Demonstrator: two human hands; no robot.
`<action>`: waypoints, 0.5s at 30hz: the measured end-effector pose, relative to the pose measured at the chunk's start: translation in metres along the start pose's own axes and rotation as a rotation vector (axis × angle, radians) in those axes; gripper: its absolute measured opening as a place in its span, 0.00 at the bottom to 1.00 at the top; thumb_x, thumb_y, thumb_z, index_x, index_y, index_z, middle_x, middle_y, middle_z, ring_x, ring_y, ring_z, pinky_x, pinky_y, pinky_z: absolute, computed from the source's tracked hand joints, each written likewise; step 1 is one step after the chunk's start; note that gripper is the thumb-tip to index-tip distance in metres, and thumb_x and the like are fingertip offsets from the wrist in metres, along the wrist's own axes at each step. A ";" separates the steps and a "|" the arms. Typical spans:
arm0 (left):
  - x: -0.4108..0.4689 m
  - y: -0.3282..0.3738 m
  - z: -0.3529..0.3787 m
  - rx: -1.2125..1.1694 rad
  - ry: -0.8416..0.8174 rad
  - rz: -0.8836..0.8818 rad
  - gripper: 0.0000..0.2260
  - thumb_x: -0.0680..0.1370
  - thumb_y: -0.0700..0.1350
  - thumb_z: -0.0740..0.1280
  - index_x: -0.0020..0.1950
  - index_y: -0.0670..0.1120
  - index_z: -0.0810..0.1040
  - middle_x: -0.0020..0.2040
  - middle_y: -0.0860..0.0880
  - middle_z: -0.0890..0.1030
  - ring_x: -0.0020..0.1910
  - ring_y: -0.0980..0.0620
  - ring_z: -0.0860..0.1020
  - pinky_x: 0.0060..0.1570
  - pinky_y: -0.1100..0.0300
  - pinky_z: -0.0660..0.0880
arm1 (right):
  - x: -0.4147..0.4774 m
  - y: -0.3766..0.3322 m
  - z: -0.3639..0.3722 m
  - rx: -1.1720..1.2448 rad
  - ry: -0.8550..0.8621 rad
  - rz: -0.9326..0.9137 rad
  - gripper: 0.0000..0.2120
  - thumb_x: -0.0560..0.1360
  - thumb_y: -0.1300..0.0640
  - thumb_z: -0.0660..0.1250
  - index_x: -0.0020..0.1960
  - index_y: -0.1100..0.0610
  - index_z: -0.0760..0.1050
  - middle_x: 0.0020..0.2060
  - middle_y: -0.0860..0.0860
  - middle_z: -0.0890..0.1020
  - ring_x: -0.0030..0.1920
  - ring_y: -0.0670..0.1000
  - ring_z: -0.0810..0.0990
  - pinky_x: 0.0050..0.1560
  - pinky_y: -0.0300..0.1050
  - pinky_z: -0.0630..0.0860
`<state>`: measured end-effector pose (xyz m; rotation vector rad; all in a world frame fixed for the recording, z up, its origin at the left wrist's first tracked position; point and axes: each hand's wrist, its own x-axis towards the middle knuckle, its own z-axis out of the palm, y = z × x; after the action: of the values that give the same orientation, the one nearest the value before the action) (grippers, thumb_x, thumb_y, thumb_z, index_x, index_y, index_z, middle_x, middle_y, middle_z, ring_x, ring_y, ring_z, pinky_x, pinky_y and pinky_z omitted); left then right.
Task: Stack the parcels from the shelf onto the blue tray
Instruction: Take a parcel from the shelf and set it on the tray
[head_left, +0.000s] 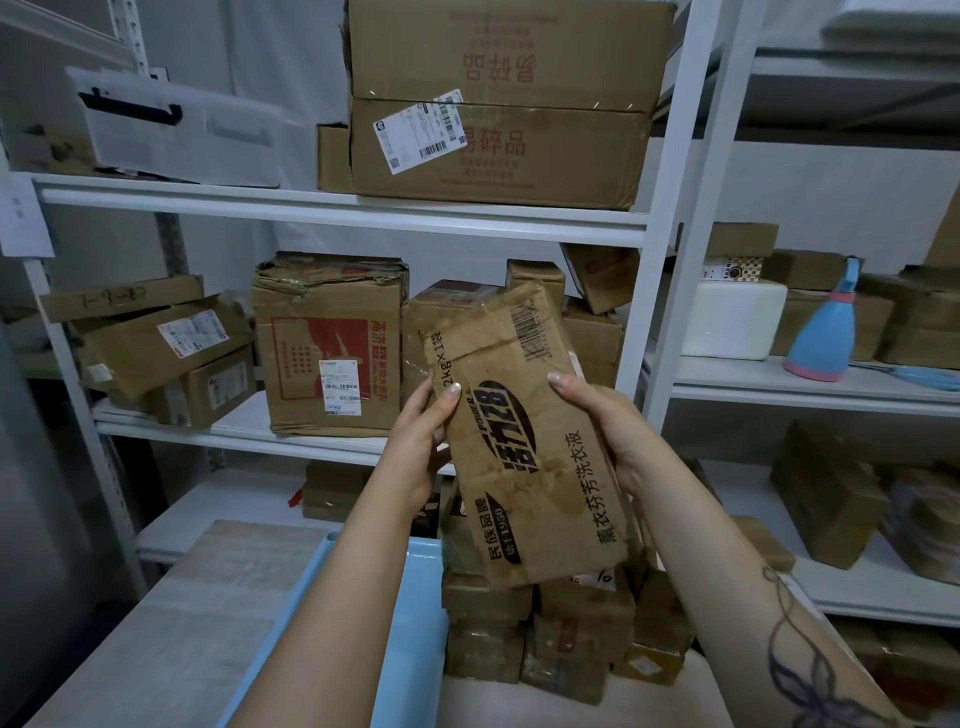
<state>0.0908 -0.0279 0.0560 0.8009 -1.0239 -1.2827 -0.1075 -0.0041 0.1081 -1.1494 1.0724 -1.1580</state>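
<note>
left hand (415, 441): fingers curled round left edge of flat, worn brown cardboard parcel (524, 441) | right hand (605, 431): fingers clamped on its right edge | parcel tilted, above blue plastic tray (405, 623)

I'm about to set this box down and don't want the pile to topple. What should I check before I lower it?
1. Two-handed hold: left hand and right hand grip opposite long edges of the cardboard parcel: ok.
2. Parcel off the shelf: held in front of it: ok.
3. Parcel above the stack of parcels: ok.
4. Flat top on the stack: hidden by the held parcel: cannot tell.
5. Spare room on the blue tray: a bare strip shows left of the stack: ok.
</note>
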 end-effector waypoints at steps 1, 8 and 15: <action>0.001 0.001 0.001 0.017 0.009 0.011 0.20 0.77 0.48 0.65 0.68 0.49 0.71 0.50 0.51 0.82 0.45 0.54 0.80 0.42 0.57 0.75 | 0.001 -0.002 0.004 -0.055 0.063 -0.038 0.31 0.64 0.44 0.76 0.61 0.59 0.73 0.49 0.57 0.83 0.44 0.54 0.85 0.40 0.47 0.82; -0.001 0.007 0.008 -0.024 0.013 -0.017 0.28 0.73 0.51 0.69 0.72 0.49 0.66 0.56 0.49 0.82 0.56 0.50 0.80 0.52 0.52 0.77 | -0.011 -0.013 0.029 -0.837 0.472 -0.387 0.56 0.57 0.31 0.73 0.76 0.49 0.50 0.67 0.53 0.60 0.70 0.56 0.57 0.71 0.55 0.57; -0.012 0.003 0.026 -0.389 -0.168 -0.096 0.53 0.46 0.57 0.83 0.68 0.45 0.68 0.57 0.43 0.81 0.51 0.46 0.82 0.42 0.44 0.80 | 0.001 0.017 0.045 -1.317 0.555 -0.727 0.56 0.57 0.33 0.73 0.75 0.56 0.53 0.65 0.58 0.62 0.64 0.55 0.54 0.68 0.51 0.49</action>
<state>0.0680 -0.0134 0.0662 0.4533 -0.8354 -1.5913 -0.0611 -0.0003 0.0957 -2.4626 2.0760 -1.3339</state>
